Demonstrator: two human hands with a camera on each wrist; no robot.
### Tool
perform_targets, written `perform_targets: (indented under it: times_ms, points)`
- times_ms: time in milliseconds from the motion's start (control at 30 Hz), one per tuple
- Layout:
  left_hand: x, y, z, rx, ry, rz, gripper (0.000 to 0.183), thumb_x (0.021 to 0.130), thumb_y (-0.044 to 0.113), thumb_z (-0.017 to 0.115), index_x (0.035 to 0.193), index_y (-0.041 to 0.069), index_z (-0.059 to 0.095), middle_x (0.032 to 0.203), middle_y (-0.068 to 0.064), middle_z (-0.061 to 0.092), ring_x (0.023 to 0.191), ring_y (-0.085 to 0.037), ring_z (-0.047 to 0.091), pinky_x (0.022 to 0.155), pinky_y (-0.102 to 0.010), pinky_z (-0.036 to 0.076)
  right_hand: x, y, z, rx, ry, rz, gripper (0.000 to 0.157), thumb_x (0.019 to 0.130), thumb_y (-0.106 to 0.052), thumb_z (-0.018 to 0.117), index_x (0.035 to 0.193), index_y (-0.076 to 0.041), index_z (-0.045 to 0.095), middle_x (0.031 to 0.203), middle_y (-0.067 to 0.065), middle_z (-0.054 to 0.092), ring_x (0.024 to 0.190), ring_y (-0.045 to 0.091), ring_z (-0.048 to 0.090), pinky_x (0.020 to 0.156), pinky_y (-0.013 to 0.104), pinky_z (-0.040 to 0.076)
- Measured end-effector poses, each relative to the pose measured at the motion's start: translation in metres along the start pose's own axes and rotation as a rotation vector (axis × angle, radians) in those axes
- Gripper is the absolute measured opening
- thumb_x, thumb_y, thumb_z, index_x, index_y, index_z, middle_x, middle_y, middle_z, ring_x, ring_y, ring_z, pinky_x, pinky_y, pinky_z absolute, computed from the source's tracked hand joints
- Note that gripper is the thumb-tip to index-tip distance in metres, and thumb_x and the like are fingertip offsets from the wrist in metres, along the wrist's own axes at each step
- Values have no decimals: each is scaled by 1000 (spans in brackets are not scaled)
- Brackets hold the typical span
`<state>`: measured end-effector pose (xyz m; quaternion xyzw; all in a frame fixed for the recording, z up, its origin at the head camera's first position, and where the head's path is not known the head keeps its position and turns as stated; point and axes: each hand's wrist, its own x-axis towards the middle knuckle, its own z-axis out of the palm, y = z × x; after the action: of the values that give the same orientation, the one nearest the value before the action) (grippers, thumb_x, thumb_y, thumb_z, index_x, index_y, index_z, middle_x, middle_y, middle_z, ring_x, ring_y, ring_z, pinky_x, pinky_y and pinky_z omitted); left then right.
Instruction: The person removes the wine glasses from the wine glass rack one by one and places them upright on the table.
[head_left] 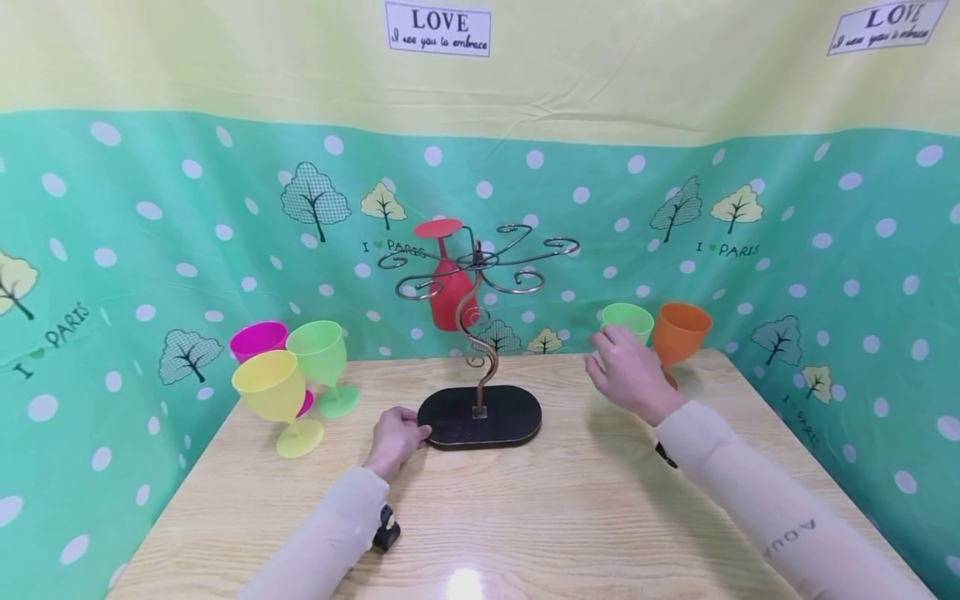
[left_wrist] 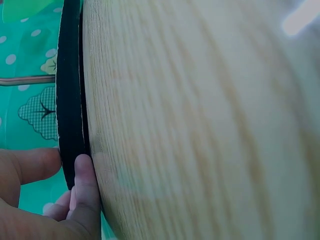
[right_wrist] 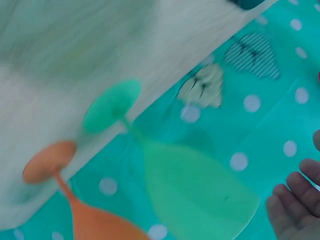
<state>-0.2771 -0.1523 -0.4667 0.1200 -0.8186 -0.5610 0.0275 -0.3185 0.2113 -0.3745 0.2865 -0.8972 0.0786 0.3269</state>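
Observation:
A metal goblet rack (head_left: pixel 486 350) with curled arms rises from an oval black base (head_left: pixel 480 429). My left hand (head_left: pixel 396 440) pinches the left end of that base; in the left wrist view its thumb and fingers (left_wrist: pixel 86 172) lie on either side of the base's edge (left_wrist: pixel 70 100). One red goblet (head_left: pixel 452 292) hangs upside down from the rack. At the right, my right hand (head_left: pixel 630 371) is held by a green goblet (head_left: pixel 628 317), partly covering it. The right wrist view has these fingers (right_wrist: pixel 300 192) loosely extended, apart from the green goblet (right_wrist: pixel 192 185).
An orange goblet (head_left: pixel 681 333) stands just right of the green one. On the left of the wooden table (head_left: pixel 525 517) are a yellow goblet (head_left: pixel 272 390), another green goblet (head_left: pixel 321 354) and a magenta goblet (head_left: pixel 257 337) behind them. A dotted curtain (head_left: pixel 525 192) encloses the table's back and sides.

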Motion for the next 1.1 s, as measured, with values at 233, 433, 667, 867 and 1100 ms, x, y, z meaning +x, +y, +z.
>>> perform_targets:
  times_ms: [233,433,667,867,1100]
  points:
    - [1,0,1,-6,3,-9,36,74,0,68,105,-9,52,86,-17,58,62,-17,63,62,-30,54,-5,-29,12,108,-58,45,25,81,-19,60,98,-1,59,92,8,54,83,23,53,71,36,47]
    - [2,0,1,3,-3,-10,35,75,1,68,105,-7,52,86,-16,58,63,-17,63,62,-30,54,-9,-48,23,162,-126,105,26,82,-21,61,99,-2,59,94,8,55,83,23,55,69,35,49]
    - [2,0,1,2,-4,-6,34,74,0,68,103,-8,52,84,-14,57,63,-18,63,61,-29,54,-11,-61,36,222,-189,198,28,81,-22,62,102,-3,59,97,8,55,85,22,56,72,36,49]
    - [4,1,0,-15,-26,-29,36,74,-1,68,104,-8,51,89,-17,55,63,-18,63,61,-30,54,-11,-66,49,286,-277,328,33,81,-25,61,104,-2,59,98,9,55,86,22,55,75,36,49]
    - [11,15,-14,49,-29,-64,37,77,8,68,108,-4,51,94,-18,56,68,-25,63,61,-34,54,-9,-68,64,378,-379,458,39,81,-25,64,108,2,57,101,15,58,89,25,55,76,39,48]
